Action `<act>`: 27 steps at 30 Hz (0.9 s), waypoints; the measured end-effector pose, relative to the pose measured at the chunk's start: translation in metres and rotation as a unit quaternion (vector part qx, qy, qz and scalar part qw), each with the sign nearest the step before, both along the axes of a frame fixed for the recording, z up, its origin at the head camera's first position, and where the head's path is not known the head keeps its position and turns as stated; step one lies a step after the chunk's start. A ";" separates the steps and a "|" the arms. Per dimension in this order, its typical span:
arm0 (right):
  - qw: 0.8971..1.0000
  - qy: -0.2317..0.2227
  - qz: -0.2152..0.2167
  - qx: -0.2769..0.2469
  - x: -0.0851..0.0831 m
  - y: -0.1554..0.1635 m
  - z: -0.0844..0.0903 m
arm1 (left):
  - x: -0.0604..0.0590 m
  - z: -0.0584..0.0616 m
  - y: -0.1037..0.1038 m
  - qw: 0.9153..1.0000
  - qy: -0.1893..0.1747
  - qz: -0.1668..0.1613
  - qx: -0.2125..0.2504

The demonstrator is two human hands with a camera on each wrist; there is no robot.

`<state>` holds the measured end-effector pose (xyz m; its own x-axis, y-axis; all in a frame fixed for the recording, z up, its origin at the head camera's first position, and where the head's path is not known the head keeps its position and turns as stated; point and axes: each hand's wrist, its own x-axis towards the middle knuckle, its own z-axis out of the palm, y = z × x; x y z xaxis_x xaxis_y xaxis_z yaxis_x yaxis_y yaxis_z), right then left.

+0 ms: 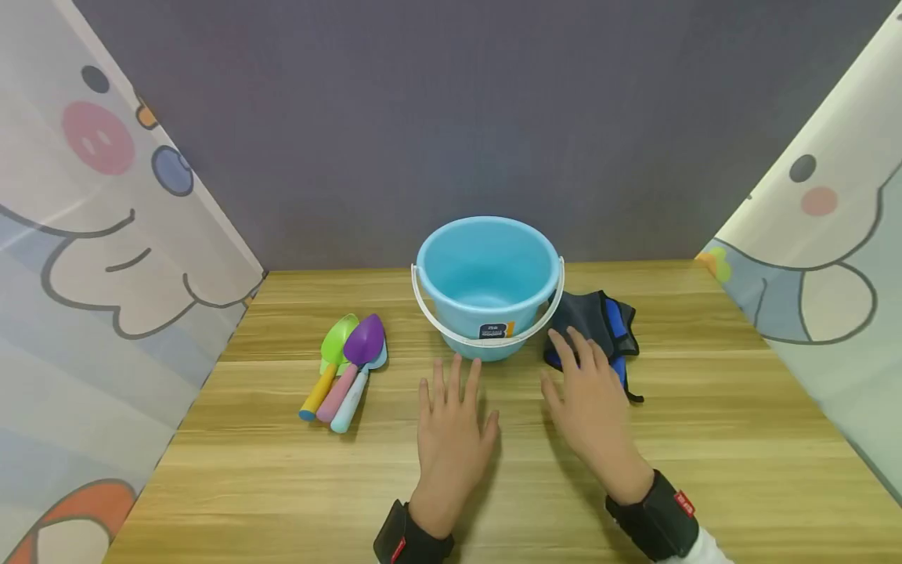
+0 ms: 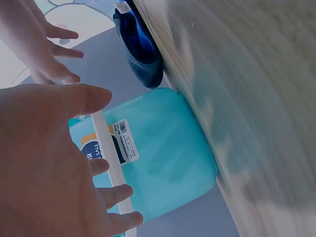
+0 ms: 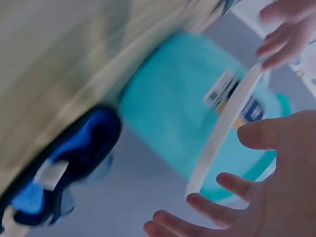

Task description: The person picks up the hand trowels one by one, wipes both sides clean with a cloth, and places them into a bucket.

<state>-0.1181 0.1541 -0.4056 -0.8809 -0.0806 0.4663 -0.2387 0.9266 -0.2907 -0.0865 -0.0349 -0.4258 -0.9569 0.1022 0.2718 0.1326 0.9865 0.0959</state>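
Observation:
A light-blue bucket (image 1: 458, 317) stands upright, its white handle (image 1: 486, 343) lowered across the front. My left hand (image 1: 451, 435) is just in front of it, fingers spread and holding nothing. In the left wrist view those fingers lie in front of the handle (image 2: 111, 158); contact is not clear. My right hand (image 1: 592, 407), also with spread fingers, is at the bucket's front right. Its fingers partly cover a dark fabric item (image 1: 586, 315) with blue parts. In the right wrist view this item (image 3: 94, 133), with blue inside and a white tag, appears apart from the hand.
Several small toy shovels lie in a pile on the left: a green one (image 1: 340, 338) with a yellow handle, a purple one (image 1: 364, 341) with a pink handle, and a light-blue one (image 1: 350, 402). A dark grey wall (image 1: 479, 117) rises behind the wooden table (image 1: 282, 486).

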 end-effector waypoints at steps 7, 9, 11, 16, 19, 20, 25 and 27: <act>1.000 0.012 -0.027 -0.007 -0.040 0.034 0.001 | 0.000 0.001 0.000 1.000 0.006 0.003 0.002; 0.999 -0.006 -0.035 -0.009 -0.054 0.042 -0.002 | 0.000 0.001 0.000 1.000 0.008 0.003 -0.001; 0.998 -0.033 -0.044 -0.012 -0.067 0.051 -0.005 | 0.001 0.001 0.000 1.000 0.009 0.006 -0.007; 0.992 -0.113 -0.058 -0.011 -0.096 0.065 -0.014 | 0.000 -0.001 0.000 1.000 0.008 0.008 -0.014; 0.984 -0.165 -0.063 -0.005 -0.110 0.066 -0.018 | -0.001 -0.002 0.000 1.000 0.007 0.010 -0.012; 0.981 -0.184 -0.062 -0.003 -0.113 0.065 -0.019 | -0.001 -0.003 0.000 1.000 0.005 0.011 -0.012; 0.970 -0.238 -0.047 0.002 -0.121 0.059 -0.024 | -0.001 -0.002 -0.001 1.000 -0.001 0.016 -0.014; 0.968 -0.246 -0.044 0.012 -0.121 0.059 -0.025 | -0.001 -0.002 -0.002 1.000 -0.001 0.017 -0.015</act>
<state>-0.2395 0.2131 -0.4303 -0.9999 -0.0006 -0.0125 0.0035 0.9446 -0.3282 -0.0872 -0.0365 -0.4280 -0.9603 0.0783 0.2677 0.0992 0.9929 0.0656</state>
